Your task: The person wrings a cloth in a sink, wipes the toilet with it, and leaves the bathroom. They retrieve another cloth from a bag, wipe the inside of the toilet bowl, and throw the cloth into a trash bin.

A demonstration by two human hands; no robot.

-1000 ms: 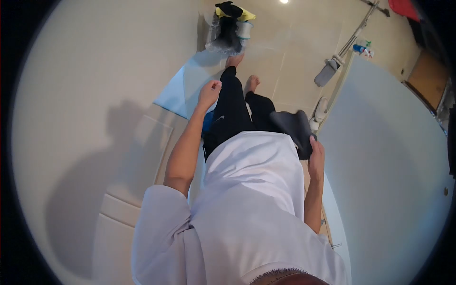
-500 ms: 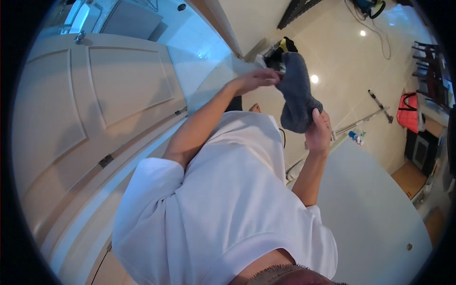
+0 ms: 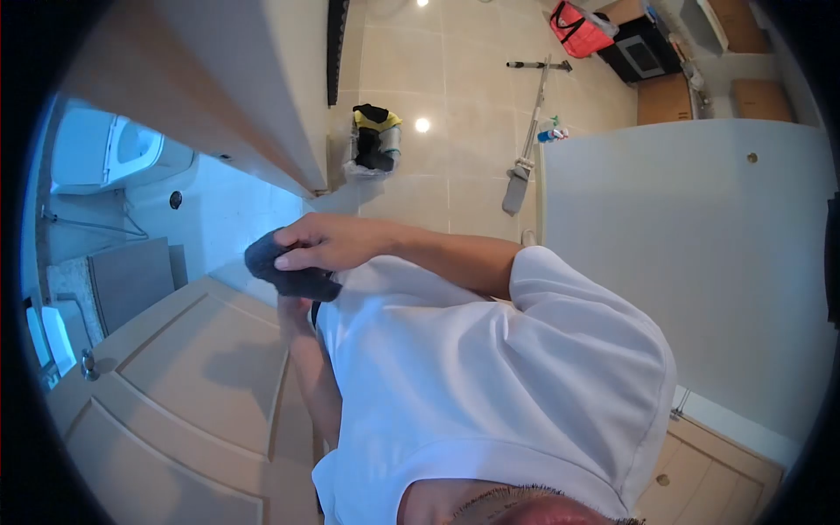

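A dark grey fuzzy sock (image 3: 302, 282) is bunched up in front of my body, left of my white shirt. My right hand (image 3: 328, 242) reaches across from the right and grips its upper side, thumb and fingers closed on the fabric. Just below the sock is my left hand (image 3: 296, 308), close against it. Its fingers are mostly hidden behind the fabric, so their grip does not show.
A panelled door (image 3: 201, 359) stands on the left, near a blue-lit bathroom with a toilet (image 3: 136, 150). A lined bin (image 3: 374, 144) holding dark and yellow items sits on the tiled floor. A flat mop (image 3: 518, 188) lies beside a pale panel (image 3: 682, 245).
My view has turned, and both hands with the sock now appear farther left. The sock went from hanging stretched out to bunched. My right hand now covers its top; my left is beneath.
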